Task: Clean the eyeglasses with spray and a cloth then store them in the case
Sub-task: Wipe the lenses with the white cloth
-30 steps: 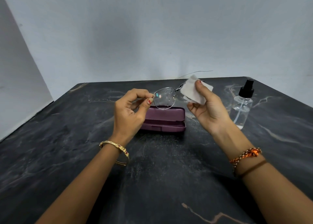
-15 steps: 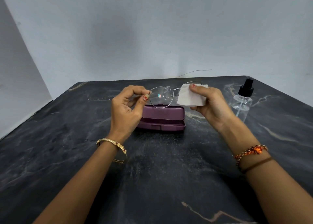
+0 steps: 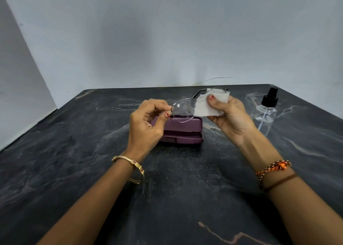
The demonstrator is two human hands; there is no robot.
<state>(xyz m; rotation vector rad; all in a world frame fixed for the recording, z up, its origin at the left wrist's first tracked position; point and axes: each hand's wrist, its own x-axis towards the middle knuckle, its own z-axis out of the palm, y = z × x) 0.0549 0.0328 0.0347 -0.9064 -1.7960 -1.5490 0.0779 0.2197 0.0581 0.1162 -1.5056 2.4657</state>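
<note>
Two hands work together: our left hand (image 3: 146,126) pinches the glasses (image 3: 182,111), long axis toward 2 o'clock, while our right hand (image 3: 229,116) grips the cloth (image 3: 206,105) on the far lens.

Bare tabletop (image 3: 167,198) setup, blank walls (image 3: 167,31)

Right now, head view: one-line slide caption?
Left hand pinches eyeglasses while right hand wipes a lens with white cloth above closed case.

Single head view, forward and down over table (image 3: 74,170)
</note>
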